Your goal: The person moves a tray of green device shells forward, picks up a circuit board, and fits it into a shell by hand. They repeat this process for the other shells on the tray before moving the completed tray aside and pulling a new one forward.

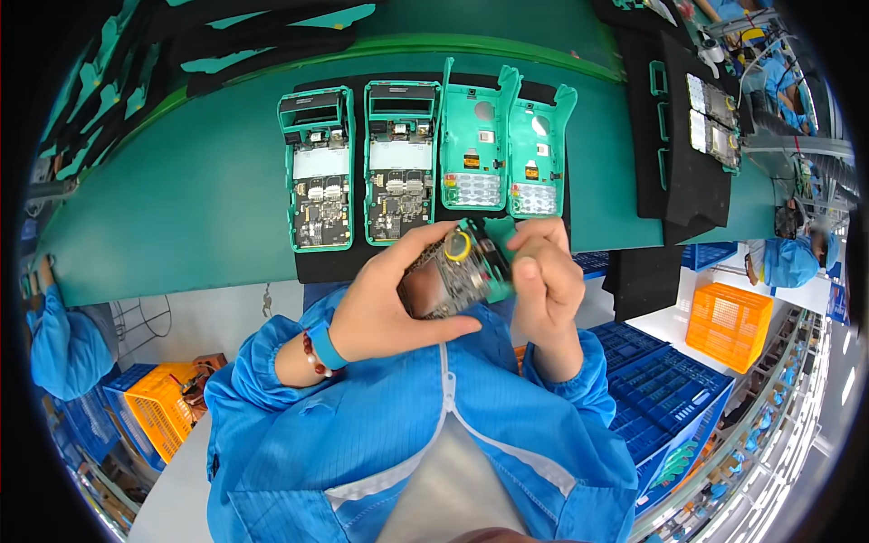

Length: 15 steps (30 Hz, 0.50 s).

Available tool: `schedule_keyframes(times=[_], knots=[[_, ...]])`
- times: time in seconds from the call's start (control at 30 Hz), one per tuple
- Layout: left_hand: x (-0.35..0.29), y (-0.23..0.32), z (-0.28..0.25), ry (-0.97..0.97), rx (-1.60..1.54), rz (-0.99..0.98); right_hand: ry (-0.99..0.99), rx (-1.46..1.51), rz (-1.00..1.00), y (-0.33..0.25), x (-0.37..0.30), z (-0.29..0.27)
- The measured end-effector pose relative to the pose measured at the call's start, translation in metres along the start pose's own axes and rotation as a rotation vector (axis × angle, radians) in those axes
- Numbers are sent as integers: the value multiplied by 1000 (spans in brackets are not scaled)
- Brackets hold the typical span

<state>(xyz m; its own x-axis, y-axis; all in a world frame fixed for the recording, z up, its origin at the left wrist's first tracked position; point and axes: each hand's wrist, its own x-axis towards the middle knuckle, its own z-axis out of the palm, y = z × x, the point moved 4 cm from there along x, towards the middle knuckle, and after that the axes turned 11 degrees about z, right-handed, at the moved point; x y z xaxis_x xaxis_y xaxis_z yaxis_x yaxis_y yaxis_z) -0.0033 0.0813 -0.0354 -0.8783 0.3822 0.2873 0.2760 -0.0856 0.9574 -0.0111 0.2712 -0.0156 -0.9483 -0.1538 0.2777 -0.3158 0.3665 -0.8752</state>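
Note:
Close to my chest, over the table's near edge, my left hand (376, 294) grips a circuit board assembly (444, 282) with a round yellow-rimmed part, tilted and slightly blurred. My right hand (552, 290) is at the assembly's right end, its fingers curled in a pinch against a teal edge; what lies between the fingertips is hidden. Just beyond my hands, two teal housings fitted with circuit boards, a left one (319, 201) and a right one (400, 204), lie side by side. To their right are two teal shells, a left one (486, 138) and a right one (541, 149).
A black mat (319, 267) lies under the housings on the green table (208, 195). More devices (713, 122) rest on black cloth at right. Blue crates (665, 389) and orange crates (729, 326) stand below. Co-workers' blue sleeves show at left (68, 348) and right (789, 264).

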Motion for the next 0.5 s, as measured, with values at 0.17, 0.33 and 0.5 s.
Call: schedule_keyframes(times=[0.17,0.33,0.5], knots=[[15,33,-8,-207,639,106,167,210,34,-3,2,-2],[11,33,-4,-188,704,313,-228,302,256,4,4,-3],[15,25,-2,-109,102,-75,-246,347,307,10,-1,-6]])
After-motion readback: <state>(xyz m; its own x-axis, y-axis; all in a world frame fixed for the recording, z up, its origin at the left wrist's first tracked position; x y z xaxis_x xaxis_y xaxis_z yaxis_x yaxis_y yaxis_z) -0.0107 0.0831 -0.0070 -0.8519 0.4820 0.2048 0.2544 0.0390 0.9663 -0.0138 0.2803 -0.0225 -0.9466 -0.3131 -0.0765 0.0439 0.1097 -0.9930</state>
